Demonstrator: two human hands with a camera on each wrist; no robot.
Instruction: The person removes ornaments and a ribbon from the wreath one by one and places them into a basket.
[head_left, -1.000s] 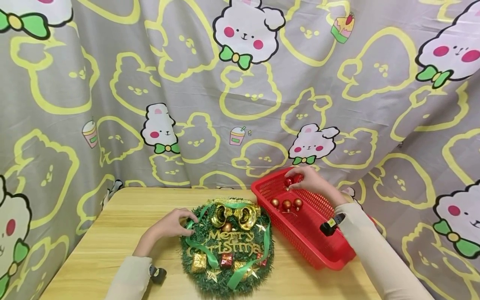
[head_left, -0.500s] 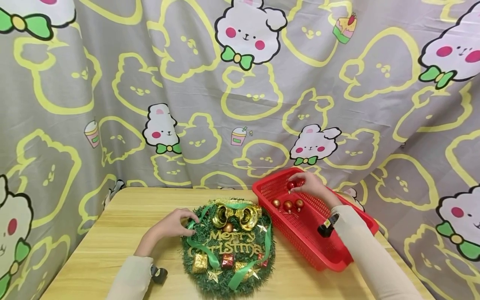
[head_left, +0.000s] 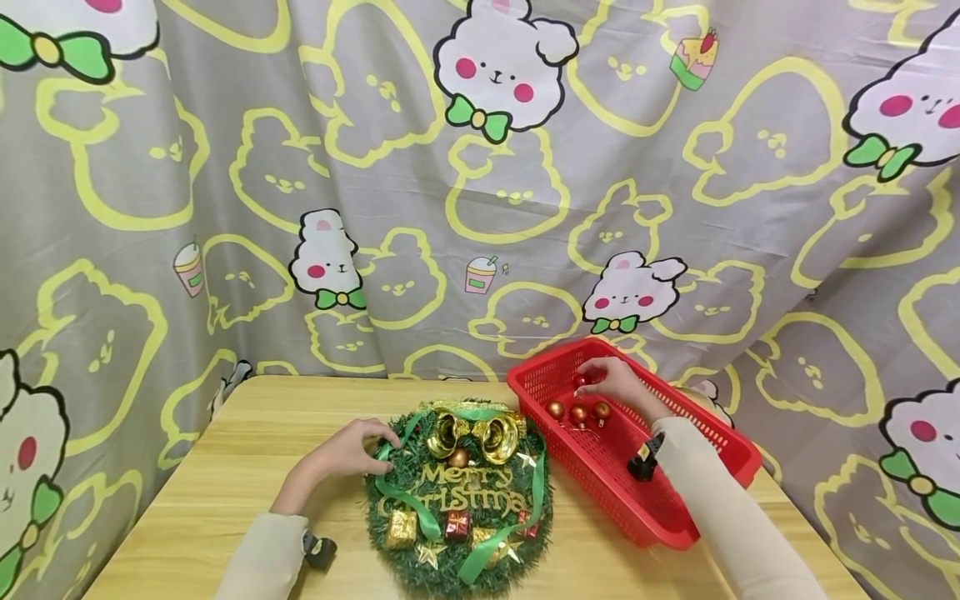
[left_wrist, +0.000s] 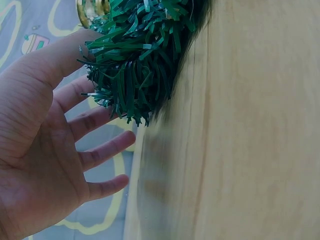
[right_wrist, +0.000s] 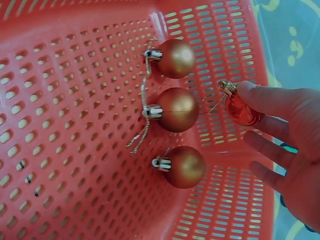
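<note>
In the head view a green tinsel wreath point(head_left: 390, 550) lies on the table, bearing gold bells point(head_left: 498, 440), gold "Merry Christmas" lettering point(head_left: 472, 500), small gift boxes, stars and green ribbon. My left hand point(head_left: 348, 450) rests at its left edge. In the left wrist view the thumb and nearer fingertips touch the tinsel point(left_wrist: 137, 65) or go behind it; the other fingers are extended. Over the far end of a red basket point(head_left: 600, 492), my right hand point(head_left: 618, 385) pinches a small shiny red Christmas ball point(right_wrist: 241, 111) near its gold cap. Several fingertips are hidden behind the ball.
Three matte copper-gold balls point(right_wrist: 177, 110) with gold cords lie in the basket beside the right hand. The perforated basket stands at an angle right of the wreath. A patterned curtain point(head_left: 405, 333) hangs behind the wooden table point(head_left: 225, 467).
My right hand has lowered farther into the basket with the red ball. Two red balls showed by it earlier; one shows now. The left hand stays at the wreath.
</note>
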